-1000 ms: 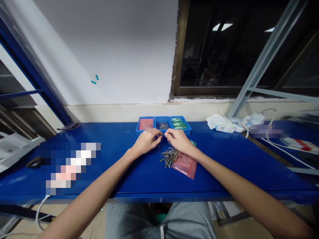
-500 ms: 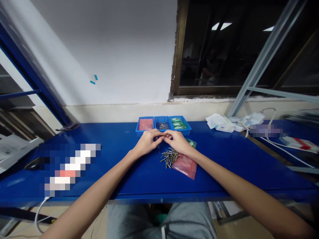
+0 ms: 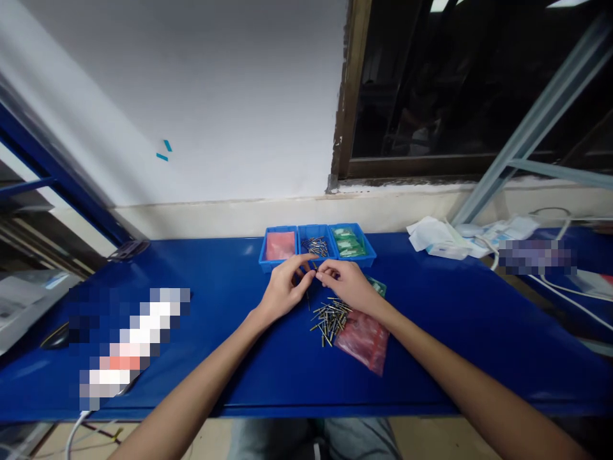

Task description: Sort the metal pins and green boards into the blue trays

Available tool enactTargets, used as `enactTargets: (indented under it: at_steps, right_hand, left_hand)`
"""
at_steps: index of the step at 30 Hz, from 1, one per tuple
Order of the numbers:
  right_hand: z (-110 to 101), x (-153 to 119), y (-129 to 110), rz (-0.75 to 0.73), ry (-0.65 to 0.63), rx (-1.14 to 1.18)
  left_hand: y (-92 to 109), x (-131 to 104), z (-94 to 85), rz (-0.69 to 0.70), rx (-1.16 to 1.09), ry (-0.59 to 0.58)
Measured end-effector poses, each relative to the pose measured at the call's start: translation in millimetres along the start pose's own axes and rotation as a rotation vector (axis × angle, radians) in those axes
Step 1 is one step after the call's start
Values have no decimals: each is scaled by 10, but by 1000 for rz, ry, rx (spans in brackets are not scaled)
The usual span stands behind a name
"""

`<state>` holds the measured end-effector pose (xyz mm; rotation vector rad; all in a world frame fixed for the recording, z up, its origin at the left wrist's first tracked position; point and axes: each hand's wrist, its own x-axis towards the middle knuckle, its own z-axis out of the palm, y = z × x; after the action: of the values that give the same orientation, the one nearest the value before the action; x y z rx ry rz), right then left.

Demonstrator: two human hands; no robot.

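My left hand [image 3: 286,285] and my right hand [image 3: 348,283] meet fingertip to fingertip over the blue table. Between them is a small thin metal pin [image 3: 315,266], partly hidden by the fingers. The right fingers are pinched at its lower end; the left thumb and forefinger are curved around it, slightly apart. Below lies a loose pile of metal pins [image 3: 329,319], beside a red plastic bag [image 3: 364,340] and a green bag [image 3: 378,287] partly under my right wrist. One pin [image 3: 308,299] lies apart from the pile.
Three joined blue bins stand behind my hands, holding red bags [image 3: 280,245], metal pins [image 3: 316,246] and green bags [image 3: 348,243]. White packets [image 3: 438,237] and cables lie at right. A blurred-out strip [image 3: 138,345] and a dark mouse [image 3: 56,335] are at left.
The view has shifted, so the table's things appear lower. My left thumb and forefinger have spread a little, and the pin between the hands shows more clearly.
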<state>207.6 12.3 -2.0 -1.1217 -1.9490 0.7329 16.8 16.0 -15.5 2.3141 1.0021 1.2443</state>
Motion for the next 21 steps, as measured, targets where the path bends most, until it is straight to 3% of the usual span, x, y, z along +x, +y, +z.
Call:
enactTargets:
  at_steps: [12,21]
  right_hand:
    - [25,-42,-51,8,-28,-78]
    - [7,-53,-67,-18,-57,-44]
  left_hand:
    - [-82,-62,-61,236,270,-44]
    - [-44,-66,-72,158,240,-98]
